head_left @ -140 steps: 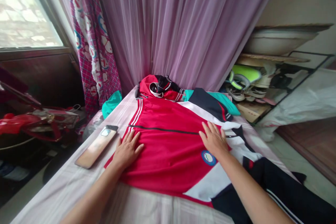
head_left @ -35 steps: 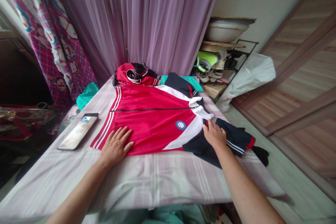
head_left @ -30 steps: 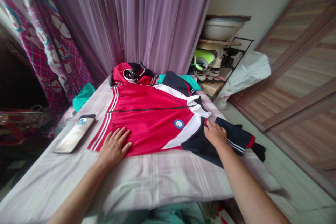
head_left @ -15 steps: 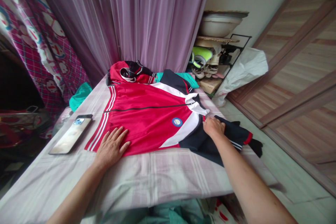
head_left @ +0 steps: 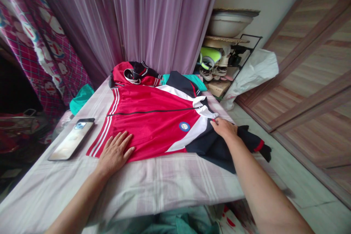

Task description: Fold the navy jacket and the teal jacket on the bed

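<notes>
A red, white and navy zip jacket [head_left: 153, 124] lies spread on the cloth-covered table, its striped hem to the left and its collar to the right. My left hand [head_left: 116, 151] rests flat on the jacket's lower front near the hem, fingers spread. At the shoulder beside the white collar, my right hand [head_left: 224, 128] pinches the jacket's fabric. A round blue badge [head_left: 184, 127] shows on the chest. The near sleeve runs right, partly behind my right forearm, and its red-banded cuff reaches past the table's edge.
A phone [head_left: 72, 139] lies face down at the left. Bunched red and navy clothing [head_left: 123, 73] and a teal cloth [head_left: 201, 83] sit along the far edge, before a purple curtain [head_left: 161, 18]. A shoe rack [head_left: 219, 62] and a white bag [head_left: 253, 73] stand beyond, at right.
My right hand has shifted slightly at the shoulder and still grips the jacket there. The near sleeve lies a little differently. My left hand stays flat near the hem.
</notes>
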`<state>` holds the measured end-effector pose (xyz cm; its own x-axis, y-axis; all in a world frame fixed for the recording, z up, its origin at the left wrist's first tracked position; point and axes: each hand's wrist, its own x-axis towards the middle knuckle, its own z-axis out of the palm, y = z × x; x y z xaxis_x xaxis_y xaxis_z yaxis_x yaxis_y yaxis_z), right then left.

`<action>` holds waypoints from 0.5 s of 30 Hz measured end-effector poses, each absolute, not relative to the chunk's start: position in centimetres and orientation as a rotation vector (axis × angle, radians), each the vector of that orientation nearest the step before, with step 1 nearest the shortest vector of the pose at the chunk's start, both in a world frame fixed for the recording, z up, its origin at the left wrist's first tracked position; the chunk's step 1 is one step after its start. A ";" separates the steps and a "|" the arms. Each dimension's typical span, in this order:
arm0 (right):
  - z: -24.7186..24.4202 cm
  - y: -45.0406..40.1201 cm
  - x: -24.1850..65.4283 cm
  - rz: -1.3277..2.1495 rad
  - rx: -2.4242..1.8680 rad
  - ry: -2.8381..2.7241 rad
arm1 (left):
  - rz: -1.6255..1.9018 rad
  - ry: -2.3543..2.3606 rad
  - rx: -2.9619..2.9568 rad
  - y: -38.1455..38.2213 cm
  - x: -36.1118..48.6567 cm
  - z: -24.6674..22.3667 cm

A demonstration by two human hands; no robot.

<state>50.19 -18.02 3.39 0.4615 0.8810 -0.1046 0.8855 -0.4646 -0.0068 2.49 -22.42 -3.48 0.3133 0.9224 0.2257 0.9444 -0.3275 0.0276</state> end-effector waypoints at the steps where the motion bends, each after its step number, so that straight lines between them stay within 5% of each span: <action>1: 3.3 -17.9 50.2 -0.133 2.639 1.591 | -0.303 -1.750 -2.457 -22.4 2.5 -3.5; 9: 3.0 -17.2 50.1 -0.081 2.753 1.512 | -0.318 -1.731 -2.454 -22.5 2.5 -3.5; 15: 2.3 -13.6 45.7 0.236 2.379 2.468 | -0.342 -1.716 -2.457 -22.5 2.3 -3.7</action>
